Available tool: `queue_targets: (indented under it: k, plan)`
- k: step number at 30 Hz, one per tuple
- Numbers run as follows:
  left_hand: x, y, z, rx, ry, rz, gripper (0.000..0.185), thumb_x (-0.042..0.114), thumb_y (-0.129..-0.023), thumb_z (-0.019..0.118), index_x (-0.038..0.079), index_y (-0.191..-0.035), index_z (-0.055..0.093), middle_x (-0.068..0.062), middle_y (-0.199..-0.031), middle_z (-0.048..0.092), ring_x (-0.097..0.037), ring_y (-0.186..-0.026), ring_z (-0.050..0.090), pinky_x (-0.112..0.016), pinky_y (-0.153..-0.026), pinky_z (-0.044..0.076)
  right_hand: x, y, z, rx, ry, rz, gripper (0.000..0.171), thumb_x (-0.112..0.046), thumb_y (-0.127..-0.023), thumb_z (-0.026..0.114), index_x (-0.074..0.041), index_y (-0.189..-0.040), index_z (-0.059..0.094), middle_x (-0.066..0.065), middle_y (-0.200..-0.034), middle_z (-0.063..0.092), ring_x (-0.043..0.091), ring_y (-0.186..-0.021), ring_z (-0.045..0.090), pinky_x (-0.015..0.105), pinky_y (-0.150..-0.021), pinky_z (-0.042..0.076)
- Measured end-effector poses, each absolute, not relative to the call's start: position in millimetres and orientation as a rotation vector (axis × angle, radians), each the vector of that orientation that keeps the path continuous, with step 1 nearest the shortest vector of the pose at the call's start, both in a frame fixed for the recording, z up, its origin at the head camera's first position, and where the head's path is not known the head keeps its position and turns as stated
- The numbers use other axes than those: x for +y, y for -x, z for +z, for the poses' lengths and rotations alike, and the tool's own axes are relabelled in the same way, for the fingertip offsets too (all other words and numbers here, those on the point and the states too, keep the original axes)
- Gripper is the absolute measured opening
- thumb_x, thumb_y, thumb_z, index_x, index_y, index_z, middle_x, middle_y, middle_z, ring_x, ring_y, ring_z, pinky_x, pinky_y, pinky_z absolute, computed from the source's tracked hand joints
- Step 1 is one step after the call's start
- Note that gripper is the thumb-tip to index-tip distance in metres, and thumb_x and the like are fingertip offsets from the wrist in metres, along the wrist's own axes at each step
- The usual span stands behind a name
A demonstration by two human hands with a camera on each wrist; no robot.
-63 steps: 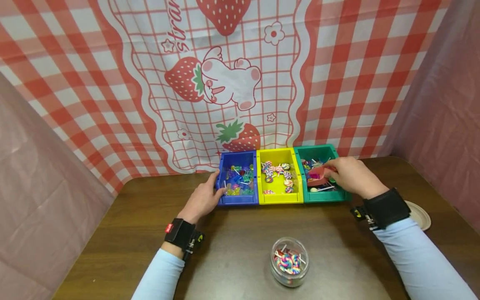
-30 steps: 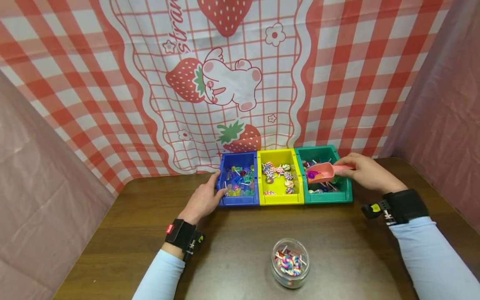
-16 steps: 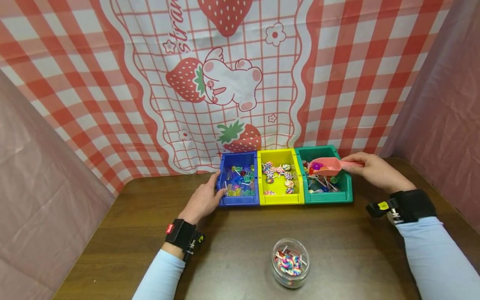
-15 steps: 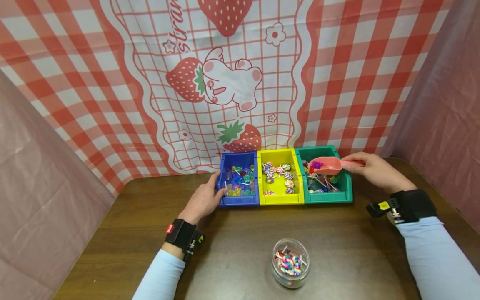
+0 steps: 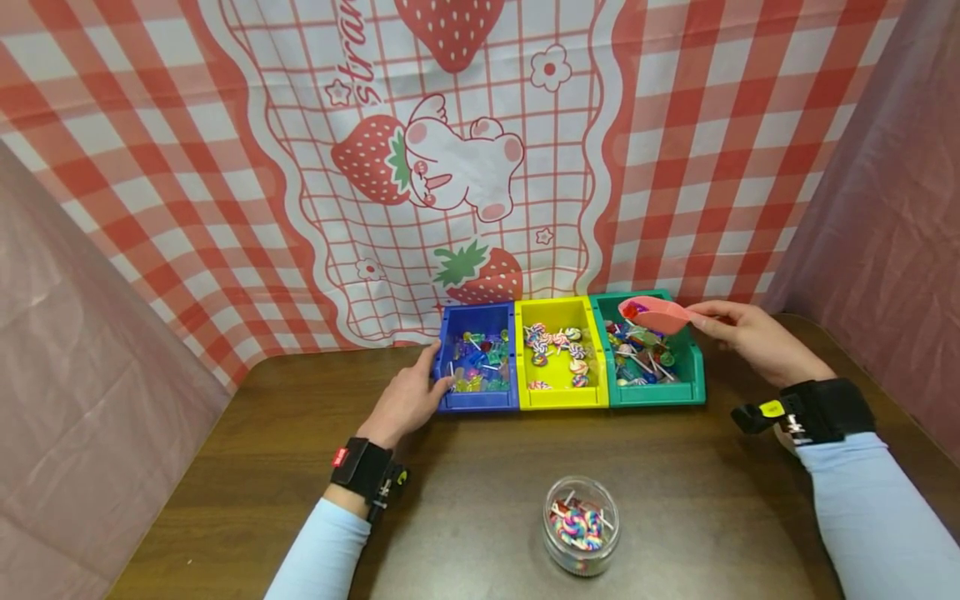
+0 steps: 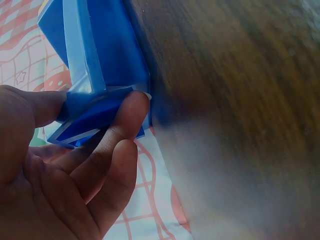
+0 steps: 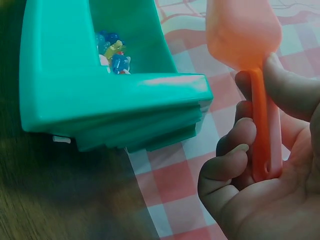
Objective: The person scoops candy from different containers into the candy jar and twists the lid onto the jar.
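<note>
In the head view, my right hand [image 5: 757, 337] holds a pink scoop [image 5: 662, 315] by its handle, above the back of the green bin [image 5: 654, 395]. Small red and purple pieces show at the scoop's left end, and its bowl is tilted. The right wrist view has my fingers wrapped around the handle of the scoop [image 7: 245, 32], beside the green bin [image 7: 125, 102]. My left hand [image 5: 405, 402] grips the left side of the blue bin [image 5: 480, 402]. In the left wrist view, thumb and fingers of the left hand [image 6: 95, 175] pinch the bin's edge.
Between the blue and green bins stands a yellow bin [image 5: 564, 400] with several swirl lollipops. A glass jar [image 5: 581, 560] of small lollipops sits nearer on the wooden table [image 5: 480, 483]. A checked cloth [image 5: 690, 183] hangs right behind the bins.
The scoop has come up out of the green bin's candies with pieces in it, then moved back and tilted. My right hand shifted rightward. The left hand stays on the blue bin.
</note>
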State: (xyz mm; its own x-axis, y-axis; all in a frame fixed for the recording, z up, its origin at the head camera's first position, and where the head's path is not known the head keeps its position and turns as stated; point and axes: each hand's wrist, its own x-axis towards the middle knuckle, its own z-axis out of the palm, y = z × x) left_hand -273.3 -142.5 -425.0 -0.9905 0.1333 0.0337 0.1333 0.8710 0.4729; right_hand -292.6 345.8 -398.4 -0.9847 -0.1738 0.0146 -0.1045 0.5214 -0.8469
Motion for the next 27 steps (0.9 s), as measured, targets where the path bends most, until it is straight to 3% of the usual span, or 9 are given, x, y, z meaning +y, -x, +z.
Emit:
queue_targets:
  k: [8,17,21,24,27]
  plan:
    - [-141.7,273.3,-424.7,3.026,-0.207,0.775,0.069,0.040,-0.101,0.056,0.016,-0.158,0.025,-0.023,-0.143,0.051,-0.029,-0.116,0.058,-0.052,-0.100,0.044,342.9,289.3,-395.9,2.647,0.251,-1.511,0.055,-0.042,-0.104,0.049,0.002,-0.138,0.049,0.001,-0.115,0.059,0.025,-0.099,0.045,0.032,-0.078,0.045]
    - [-142.5,273.3,-426.4,3.026,-0.208,0.784,0.069,0.042,-0.101,0.056,0.018,-0.159,0.025,-0.022,-0.143,0.051,-0.028,-0.112,0.059,-0.051,-0.100,0.045,341.1,293.6,-400.8,2.741,0.235,-1.412,0.057,-0.044,-0.104,0.048,0.001,-0.138,0.051,0.017,-0.126,0.057,0.028,-0.101,0.047,0.033,-0.079,0.047]
    - [-142.7,273.3,-426.6,3.027,-0.209,0.790,0.069,0.042,-0.101,0.056,0.017,-0.158,0.025,-0.022,-0.142,0.052,-0.027,-0.111,0.059,-0.051,-0.099,0.045,341.6,291.8,-400.5,2.680,0.255,-1.502,0.052,-0.043,-0.104,0.048,-0.002,-0.137,0.052,0.004,-0.120,0.059,0.025,-0.102,0.047,0.031,-0.080,0.046]
    - [-143.0,273.3,-427.0,3.031,-0.211,0.791,0.070,0.042,-0.101,0.056,0.017,-0.158,0.026,-0.023,-0.142,0.052,-0.028,-0.113,0.059,-0.051,-0.099,0.045,342.7,289.4,-400.1,2.586,0.301,-1.651,0.035,-0.036,-0.105,0.050,-0.013,-0.129,0.059,-0.006,-0.109,0.060,0.021,-0.096,0.048,0.028,-0.076,0.046]
    - [-142.9,273.0,-427.0,3.033,-0.213,0.790,0.070,0.042,-0.101,0.056,0.016,-0.158,0.026,-0.023,-0.142,0.052,-0.029,-0.114,0.060,-0.051,-0.099,0.046,342.8,287.4,-399.1,2.486,0.388,-1.783,0.020,-0.026,-0.106,0.050,-0.025,-0.120,0.063,-0.006,-0.098,0.058,0.019,-0.086,0.048,0.026,-0.071,0.045]
